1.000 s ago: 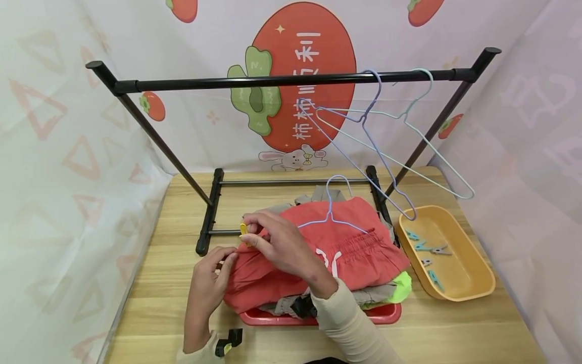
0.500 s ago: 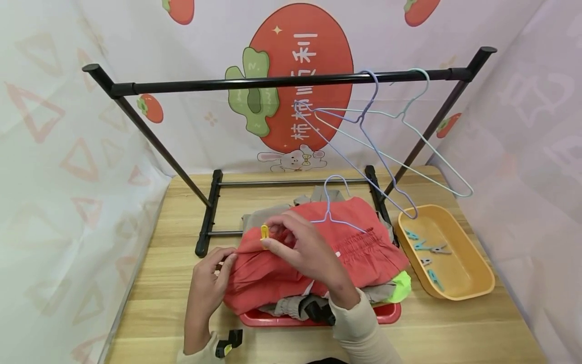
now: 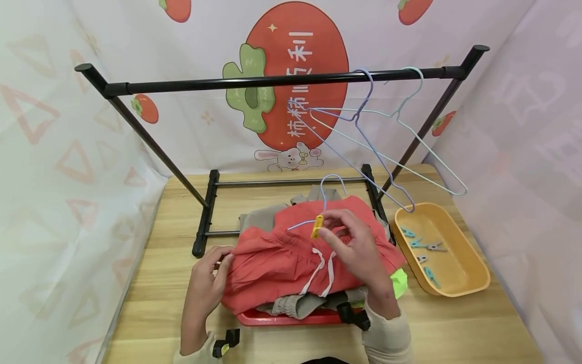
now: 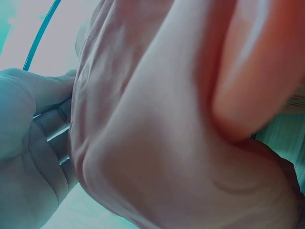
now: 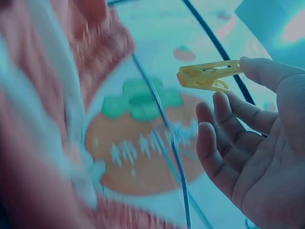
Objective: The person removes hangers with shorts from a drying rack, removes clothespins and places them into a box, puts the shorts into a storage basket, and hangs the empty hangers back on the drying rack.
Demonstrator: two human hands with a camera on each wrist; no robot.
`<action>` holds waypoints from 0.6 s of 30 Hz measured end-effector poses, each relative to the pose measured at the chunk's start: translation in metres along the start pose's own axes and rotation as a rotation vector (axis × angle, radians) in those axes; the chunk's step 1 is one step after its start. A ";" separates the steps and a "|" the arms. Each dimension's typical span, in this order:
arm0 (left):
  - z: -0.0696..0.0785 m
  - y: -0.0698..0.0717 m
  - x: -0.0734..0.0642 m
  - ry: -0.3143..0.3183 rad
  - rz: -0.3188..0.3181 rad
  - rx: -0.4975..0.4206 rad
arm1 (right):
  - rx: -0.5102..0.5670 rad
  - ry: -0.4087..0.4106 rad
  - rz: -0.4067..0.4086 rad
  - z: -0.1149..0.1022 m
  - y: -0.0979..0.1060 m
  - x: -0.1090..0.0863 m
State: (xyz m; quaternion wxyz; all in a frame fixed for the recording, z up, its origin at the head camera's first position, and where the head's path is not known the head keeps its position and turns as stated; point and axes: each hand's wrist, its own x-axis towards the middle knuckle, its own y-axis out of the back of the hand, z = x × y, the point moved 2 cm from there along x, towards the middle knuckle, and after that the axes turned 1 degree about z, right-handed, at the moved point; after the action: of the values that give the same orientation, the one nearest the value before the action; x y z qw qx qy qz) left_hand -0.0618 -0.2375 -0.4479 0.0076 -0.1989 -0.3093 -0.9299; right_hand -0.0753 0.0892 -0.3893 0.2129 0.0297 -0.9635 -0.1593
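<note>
Red shorts (image 3: 273,268) with white drawstrings (image 3: 322,273) lie spread over a pile of clothes. A blue-purple hanger (image 3: 324,194) lies partly under their fabric, its hook sticking up behind. At the shorts' left edge, my left hand (image 3: 211,278) pinches the cloth between thumb and fingers; the left wrist view shows the hand (image 4: 35,129) at the fabric's edge. Above the right part of the shorts, my right hand (image 3: 356,247) pinches a yellow clothespin (image 3: 317,226). Thumb and finger press the clothespin's (image 5: 209,75) handle ends in the right wrist view, its nose pointing away from the palm.
A black clothes rack (image 3: 254,82) stands behind, with a purple hanger (image 3: 359,119) and a mint hanger (image 3: 418,136) on its bar. At right is a yellow bin (image 3: 468,268) holding several clothespins (image 3: 429,275). Grey garments (image 3: 263,217) and a red basket (image 3: 309,320) lie beneath the shorts.
My right hand has moved right with the yellow clothespin, away from the shorts' left side, uncovering the waistband and drawstrings. The left hand keeps its hold on the cloth.
</note>
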 end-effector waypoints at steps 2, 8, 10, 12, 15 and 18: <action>0.001 0.000 0.001 -0.001 -0.008 -0.002 | -0.006 -0.009 0.050 0.005 0.011 -0.004; 0.002 0.000 0.002 0.004 -0.023 0.004 | -0.076 -0.108 0.153 0.018 0.039 -0.021; 0.002 0.001 0.003 0.008 -0.027 0.003 | -0.124 -0.136 0.176 0.021 0.046 -0.028; 0.002 0.001 0.002 0.008 -0.027 0.004 | -0.164 -0.153 0.192 0.024 0.053 -0.034; 0.002 0.002 0.003 0.000 -0.019 0.000 | -0.202 -0.161 0.212 0.029 0.064 -0.043; 0.002 0.003 0.003 -0.009 -0.018 -0.015 | -0.230 -0.178 0.256 0.035 0.077 -0.053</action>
State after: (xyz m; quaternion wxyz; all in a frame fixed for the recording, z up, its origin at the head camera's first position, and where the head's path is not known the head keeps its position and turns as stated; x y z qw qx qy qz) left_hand -0.0631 -0.2382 -0.4437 -0.0038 -0.2001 -0.3041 -0.9314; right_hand -0.0408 0.1792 -0.4162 0.1475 -0.1319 -0.9500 -0.2418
